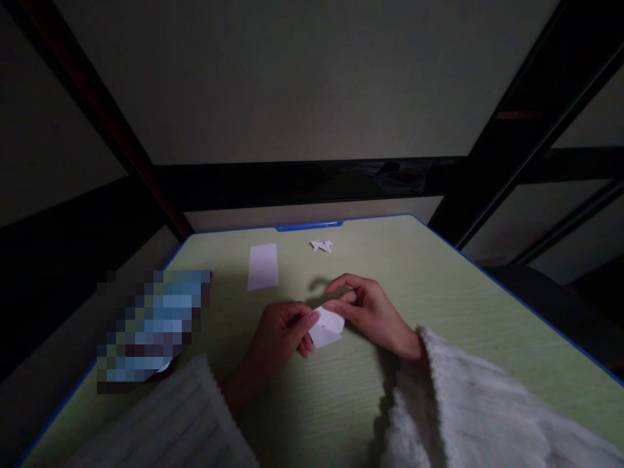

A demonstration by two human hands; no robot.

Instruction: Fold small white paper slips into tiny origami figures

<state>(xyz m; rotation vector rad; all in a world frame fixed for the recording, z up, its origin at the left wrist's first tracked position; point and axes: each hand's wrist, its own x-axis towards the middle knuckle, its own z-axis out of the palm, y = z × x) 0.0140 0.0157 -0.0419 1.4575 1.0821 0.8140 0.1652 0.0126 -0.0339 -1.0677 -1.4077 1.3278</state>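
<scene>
A small folded piece of white paper (325,330) is held up between both hands over the table. My left hand (285,328) pinches its left edge, thumb on top and fingers curled beneath. At the upper right edge, my right hand (373,312) grips the paper between thumb and fingers, with the index finger arched above. Beyond the hands lies a small folded white paper figure (322,246). A flat white paper sheet (263,266) rests to its left.
The pale green table (414,260) has a blue rim, with a blue strip (309,226) at its far edge. At the left lies a blurred-out, pixelated object (156,331). Dark-framed panels (312,84) stand behind the table.
</scene>
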